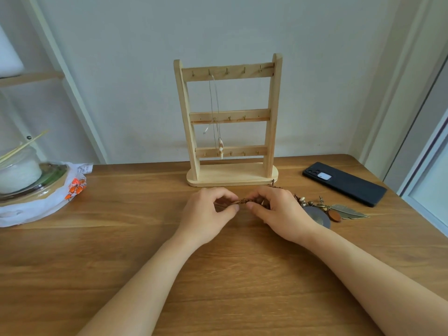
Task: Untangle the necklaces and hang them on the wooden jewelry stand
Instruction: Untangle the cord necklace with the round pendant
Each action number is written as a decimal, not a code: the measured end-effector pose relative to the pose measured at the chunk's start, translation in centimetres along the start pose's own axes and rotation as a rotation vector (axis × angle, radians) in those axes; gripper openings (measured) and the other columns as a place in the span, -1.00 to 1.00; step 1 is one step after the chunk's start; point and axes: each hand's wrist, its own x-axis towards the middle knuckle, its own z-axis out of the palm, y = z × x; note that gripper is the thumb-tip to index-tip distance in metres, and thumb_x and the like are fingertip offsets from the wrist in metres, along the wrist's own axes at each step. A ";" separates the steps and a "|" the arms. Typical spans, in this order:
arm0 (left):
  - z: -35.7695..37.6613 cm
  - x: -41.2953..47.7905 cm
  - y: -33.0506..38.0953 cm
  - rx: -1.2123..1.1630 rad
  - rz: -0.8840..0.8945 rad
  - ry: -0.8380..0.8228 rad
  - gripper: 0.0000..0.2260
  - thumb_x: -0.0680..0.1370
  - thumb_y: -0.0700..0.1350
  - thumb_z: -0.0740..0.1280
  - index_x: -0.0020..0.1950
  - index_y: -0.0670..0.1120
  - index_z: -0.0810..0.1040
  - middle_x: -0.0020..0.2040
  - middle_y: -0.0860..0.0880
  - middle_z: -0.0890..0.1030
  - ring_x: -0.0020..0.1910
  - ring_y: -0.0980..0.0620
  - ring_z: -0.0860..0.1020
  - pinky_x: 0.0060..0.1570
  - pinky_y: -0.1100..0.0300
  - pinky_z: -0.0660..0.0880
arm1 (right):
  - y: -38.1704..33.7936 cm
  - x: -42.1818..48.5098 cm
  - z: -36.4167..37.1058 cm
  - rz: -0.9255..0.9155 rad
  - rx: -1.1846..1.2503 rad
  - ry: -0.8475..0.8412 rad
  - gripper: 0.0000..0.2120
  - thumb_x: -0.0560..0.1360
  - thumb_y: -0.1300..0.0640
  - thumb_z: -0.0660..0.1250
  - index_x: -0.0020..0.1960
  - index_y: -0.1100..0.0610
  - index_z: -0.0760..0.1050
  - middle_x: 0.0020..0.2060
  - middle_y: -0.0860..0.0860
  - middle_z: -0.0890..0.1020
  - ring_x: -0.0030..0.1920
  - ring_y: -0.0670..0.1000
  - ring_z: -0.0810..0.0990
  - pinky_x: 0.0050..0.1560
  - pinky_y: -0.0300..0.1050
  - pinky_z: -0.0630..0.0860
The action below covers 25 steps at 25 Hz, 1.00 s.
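No legible text in view. Candidates checked:
- Crumpled paper slip [85, 168] near the surface's left edge: faint grey print, too small to read.
- White plastic bag [52, 202] beside it: orange printed pattern, shapes only, no letters I can make out.
- Black phone [344, 184] near the right edge, back side up: pale patch by the camera lenses. Can't tell if it's a sticker or glare, nothing readable on it.
- Wooden jewelry stand [228, 174] at the back edge: no brand, number or label readable.
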 end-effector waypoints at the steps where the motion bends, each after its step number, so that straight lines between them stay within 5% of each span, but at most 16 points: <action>1: -0.1 0.0 0.0 -0.057 -0.015 -0.018 -0.87 0.50 -0.04 0.49 0.02 0.15 0.69 -0.10 0.22 0.68 -0.02 0.26 0.60 -0.04 0.37 0.48 | 0.0 0.0 0.0 -0.001 -0.001 -0.002 -0.89 0.59 0.07 0.37 0.10 0.01 0.62 -0.20 -0.14 0.61 -0.18 -0.17 0.56 -0.17 -0.33 0.46; 10: -0.4 0.0 0.2 -0.110 -0.077 -0.090 -0.95 0.52 -0.04 0.48 -0.06 0.09 0.74 -0.23 0.18 0.71 -0.19 0.23 0.63 -0.18 0.40 0.46 | 0.0 -0.1 0.2 -0.027 0.008 0.062 -0.91 0.57 0.10 0.40 0.07 0.01 0.60 -0.18 -0.12 0.62 -0.15 -0.18 0.55 -0.15 -0.33 0.46; 15: -0.3 0.1 0.9 -0.420 -0.205 0.030 -0.89 0.53 -0.24 0.45 -0.01 -0.09 0.74 -0.22 -0.02 0.74 -0.28 0.05 0.69 -0.25 0.36 0.53 | 0.0 -0.1 0.2 -0.038 0.005 0.070 -0.87 0.57 0.08 0.40 0.12 -0.03 0.59 -0.22 -0.16 0.57 -0.24 -0.10 0.54 -0.20 -0.27 0.48; 19: -0.5 0.1 1.5 -0.519 -0.315 0.070 -0.90 0.56 -0.22 0.40 -0.04 -0.08 0.71 -0.16 0.00 0.74 -0.26 0.03 0.70 -0.33 0.39 0.46 | 0.0 0.0 0.3 -0.055 0.004 0.063 -0.89 0.57 0.06 0.39 0.09 -0.04 0.58 -0.24 -0.15 0.56 -0.27 -0.10 0.54 -0.23 -0.23 0.47; 25: -1.1 0.3 1.1 -0.794 -0.396 -0.199 -0.91 0.42 -0.10 0.20 -0.27 -0.07 0.42 -0.06 -0.08 0.65 -0.36 -0.04 0.56 -0.32 0.15 0.30 | 0.0 0.0 0.4 -0.060 0.001 0.098 -0.94 0.58 0.08 0.37 0.05 -0.01 0.57 -0.30 -0.12 0.56 -0.31 -0.09 0.51 -0.26 -0.07 0.51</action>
